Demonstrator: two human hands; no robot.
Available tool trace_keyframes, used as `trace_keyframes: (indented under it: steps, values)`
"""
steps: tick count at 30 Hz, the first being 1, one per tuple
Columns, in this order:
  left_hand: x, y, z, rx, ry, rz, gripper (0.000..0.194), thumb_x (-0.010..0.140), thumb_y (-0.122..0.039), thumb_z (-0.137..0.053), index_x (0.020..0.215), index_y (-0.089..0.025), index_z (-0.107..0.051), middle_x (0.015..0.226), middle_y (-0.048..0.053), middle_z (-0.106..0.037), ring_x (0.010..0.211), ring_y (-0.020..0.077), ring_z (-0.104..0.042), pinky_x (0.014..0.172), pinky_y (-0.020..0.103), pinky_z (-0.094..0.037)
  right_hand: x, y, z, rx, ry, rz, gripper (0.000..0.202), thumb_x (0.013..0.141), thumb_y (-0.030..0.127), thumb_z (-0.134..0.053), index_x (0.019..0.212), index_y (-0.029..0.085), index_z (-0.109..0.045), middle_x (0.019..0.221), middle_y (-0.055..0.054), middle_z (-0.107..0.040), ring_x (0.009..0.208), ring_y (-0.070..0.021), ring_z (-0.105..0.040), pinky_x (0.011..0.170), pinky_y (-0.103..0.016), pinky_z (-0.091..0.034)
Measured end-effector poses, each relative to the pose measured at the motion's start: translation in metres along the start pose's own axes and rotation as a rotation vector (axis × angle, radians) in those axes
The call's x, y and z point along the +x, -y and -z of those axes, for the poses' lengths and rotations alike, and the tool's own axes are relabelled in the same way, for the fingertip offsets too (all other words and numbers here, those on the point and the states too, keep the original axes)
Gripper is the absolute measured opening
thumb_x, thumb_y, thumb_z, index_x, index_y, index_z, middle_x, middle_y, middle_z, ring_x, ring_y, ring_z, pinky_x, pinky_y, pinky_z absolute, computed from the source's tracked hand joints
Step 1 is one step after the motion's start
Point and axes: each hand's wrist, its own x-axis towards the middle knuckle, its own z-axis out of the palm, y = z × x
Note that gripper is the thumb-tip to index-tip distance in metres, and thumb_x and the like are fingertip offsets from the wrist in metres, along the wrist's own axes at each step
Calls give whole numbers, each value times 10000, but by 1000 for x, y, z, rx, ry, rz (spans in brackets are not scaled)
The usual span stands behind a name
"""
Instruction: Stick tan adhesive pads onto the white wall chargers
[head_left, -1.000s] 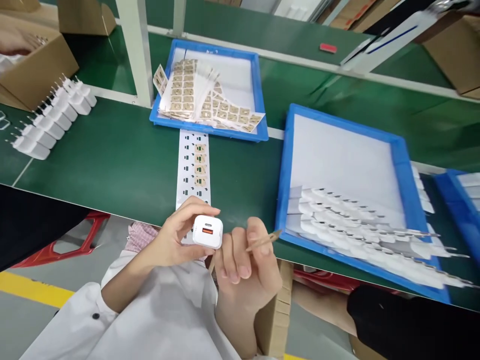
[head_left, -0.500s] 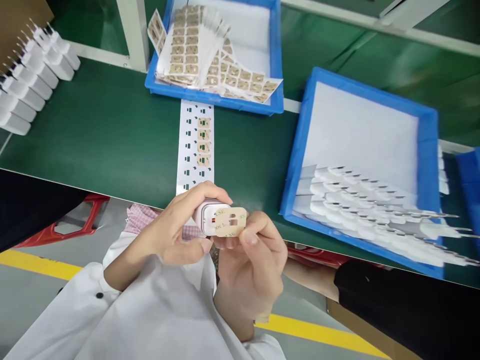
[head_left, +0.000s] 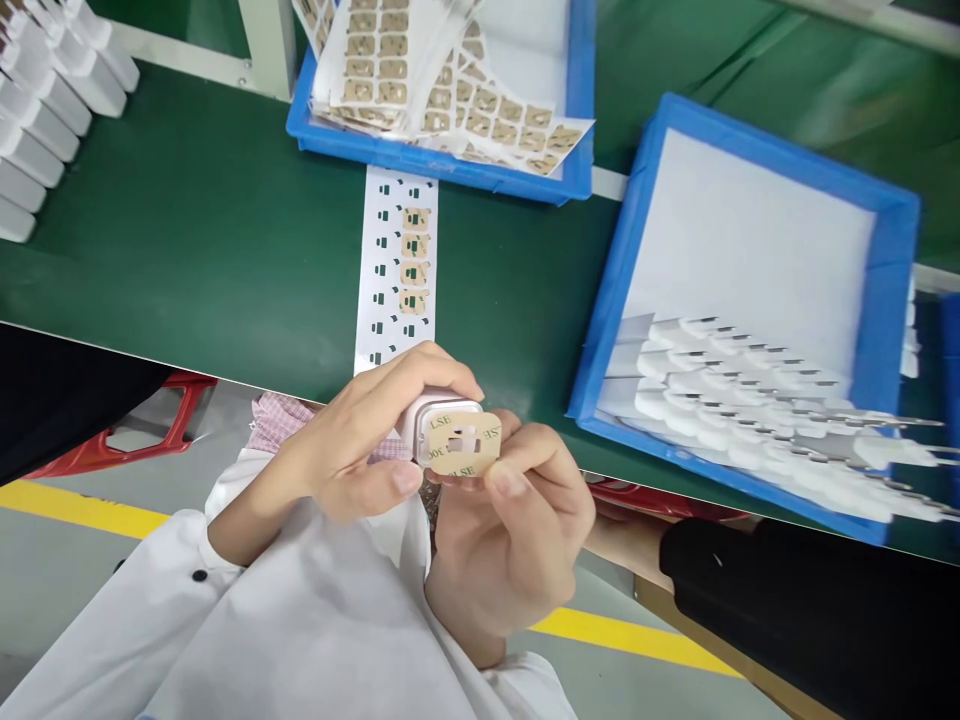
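My left hand (head_left: 352, 440) is closed round a small white plastic housing (head_left: 409, 425) with rounded corners, its end face turned up toward me. A tan adhesive sticker (head_left: 450, 462) with printed letters and cut-out openings lies over most of that end face. My right hand (head_left: 529, 500) pinches the sticker's right edge between thumb and forefinger; whether the sticker is stuck down cannot be told. Just beyond my hands, a white backing sheet (head_left: 367, 330) on the green table bears a few tan stickers among rows of cut-outs.
A blue tray (head_left: 450, 175) holds piled sticker sheets (head_left: 375, 70). In another blue tray (head_left: 645, 190) stand rows of white parts with metal tips (head_left: 720, 390). More white housings (head_left: 82, 70) are at the far left. A co-worker's dark sleeve (head_left: 780, 600) is at the right.
The sticker has shifted left over the housing's end face and covers more of it. Both hands moved slightly right in view as the camera view shifted.
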Motion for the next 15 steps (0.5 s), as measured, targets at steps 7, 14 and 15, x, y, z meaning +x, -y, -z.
trace_keyframes:
  steps: [7,14,15]
  values:
    - [1,0,-1,35,-28,-9,445,894,-626,-607,1095,-229,-588,945,37,-596,811,185,-536,728,346,-479,1,1,-4,-4,12,-7,210,891,226,-646,697,223,-567,584,44,-448,543,-119,-408,519,-274,-351]
    - [3,2,-2,68,-23,-29,437,896,-606,-601,1095,-218,-581,938,37,-599,806,184,-546,722,348,-468,1,2,-2,-29,9,-1,210,888,230,-627,691,230,-555,576,44,-419,532,-127,-376,512,-287,-335]
    - [3,2,-2,79,-21,-28,433,896,-607,-597,1092,-221,-579,939,37,-600,803,184,-547,719,348,-468,1,2,-2,-35,7,1,211,889,228,-626,691,229,-555,576,43,-420,535,-128,-377,516,-288,-336]
